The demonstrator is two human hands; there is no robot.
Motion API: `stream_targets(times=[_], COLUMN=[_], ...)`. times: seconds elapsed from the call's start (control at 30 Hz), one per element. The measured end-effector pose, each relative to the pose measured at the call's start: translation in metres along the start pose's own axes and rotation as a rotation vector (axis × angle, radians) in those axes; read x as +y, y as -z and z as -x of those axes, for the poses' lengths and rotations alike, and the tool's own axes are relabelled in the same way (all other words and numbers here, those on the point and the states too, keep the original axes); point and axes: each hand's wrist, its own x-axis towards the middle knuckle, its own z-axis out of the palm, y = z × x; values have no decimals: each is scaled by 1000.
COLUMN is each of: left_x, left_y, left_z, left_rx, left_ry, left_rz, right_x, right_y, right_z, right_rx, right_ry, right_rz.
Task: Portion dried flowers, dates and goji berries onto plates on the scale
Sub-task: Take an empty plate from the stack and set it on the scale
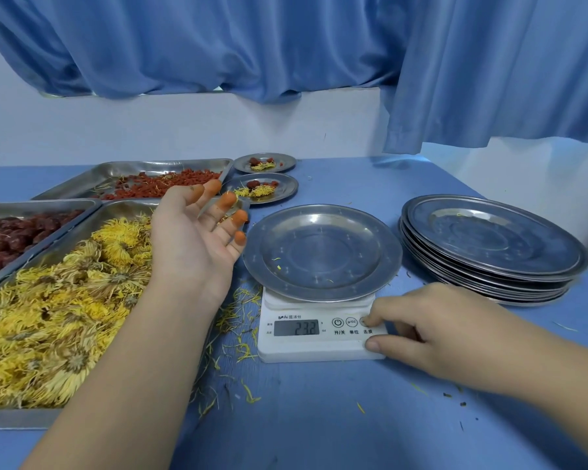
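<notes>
A steel plate [322, 247] with only a few petal bits sits on the white scale [319, 337], whose display reads 23.2. My right hand [431, 329] is at the scale's right corner, one fingertip on the rightmost button and the thumb against the front edge. My left hand [197, 232] hovers palm up, fingers straight and orange-stained, holding nothing, over the right end of the tray of yellow dried flowers [51, 307]. A tray of red dates [17, 234] lies at the left and a tray of goji berries [157, 184] behind.
Two filled plates stand at the back, the nearer filled plate [263, 188] and the farther filled plate [264, 162]. A stack of plates [493, 245] is at the right. Loose petals [238, 320] litter the blue table left of the scale. A blue curtain hangs behind.
</notes>
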Motion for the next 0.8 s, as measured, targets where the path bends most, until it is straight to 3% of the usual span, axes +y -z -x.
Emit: stream_targets(times=[0.17, 0.5, 0.8], left_x=[0, -1, -2], left_y=[-1, -1, -3], left_z=[0, -1, -2], left_rx=[-6, -21, -42], left_ry=[11, 13, -8], left_rz=[-17, -32, -86], right_x=[-5, -2, 1], right_y=[-3, 1, -4], right_z=[-1, -4, -12], right_rx=[13, 133, 199], right_ry=[-10, -120, -216], right_rz=[94, -132, -163])
